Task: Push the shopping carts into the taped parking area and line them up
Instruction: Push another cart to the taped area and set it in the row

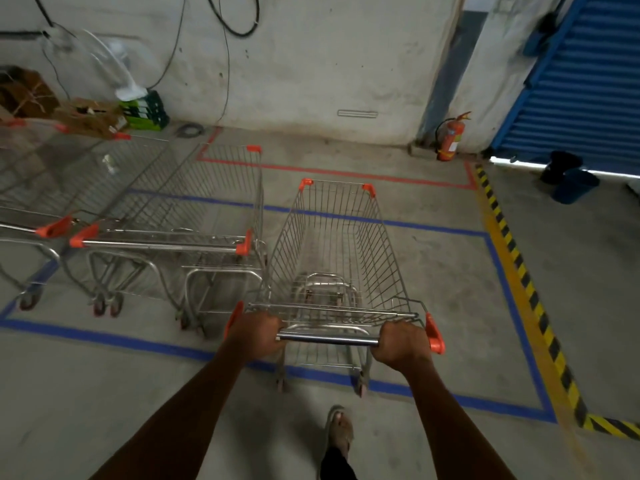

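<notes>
An empty wire shopping cart [332,244] with orange corner caps stands in front of me, its rear wheels right at the near blue tape line [138,344]. My left hand [258,336] and my right hand [398,344] are both closed around its metal handle bar [329,340]. To its left a second cart [194,209] is parked inside the blue taped rectangle, nearly touching my cart's side. A third cart [38,188] stands further left, partly cut off by the frame edge.
Red tape [346,173] marks a zone beyond the blue rectangle, by the wall. A yellow-black hazard stripe [519,271] runs along the right. A fire extinguisher [450,138], blue shutter [581,81], blue buckets [575,185], and cardboard boxes [86,116] line the back.
</notes>
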Tool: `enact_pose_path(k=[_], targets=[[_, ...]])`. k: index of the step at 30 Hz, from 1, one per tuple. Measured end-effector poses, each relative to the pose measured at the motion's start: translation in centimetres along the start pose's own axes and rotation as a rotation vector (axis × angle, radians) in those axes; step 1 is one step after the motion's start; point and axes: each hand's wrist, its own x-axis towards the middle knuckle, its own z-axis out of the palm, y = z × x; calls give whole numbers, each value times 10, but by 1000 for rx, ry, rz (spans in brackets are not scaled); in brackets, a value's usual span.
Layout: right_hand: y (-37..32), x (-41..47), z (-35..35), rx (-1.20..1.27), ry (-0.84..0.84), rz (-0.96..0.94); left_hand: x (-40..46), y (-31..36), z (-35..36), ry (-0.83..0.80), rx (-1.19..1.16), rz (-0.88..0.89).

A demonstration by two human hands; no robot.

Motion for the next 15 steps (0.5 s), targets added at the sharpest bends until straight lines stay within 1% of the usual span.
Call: enact_pose_path(k=[4, 8, 10, 13, 15], targets=[[4, 51, -11, 19, 21, -18, 55, -19, -11, 5, -5, 0], [10, 100, -21, 25, 3, -40, 100, -32, -32, 63, -92, 99], [14, 124, -26, 27, 9, -45, 122, -36, -43, 75, -115, 117], [18, 151, -32, 43, 9, -35, 148, -43, -52, 112, -126, 131], [20, 165, -33, 42, 19, -39, 161, -47, -55, 96, -130, 125]])
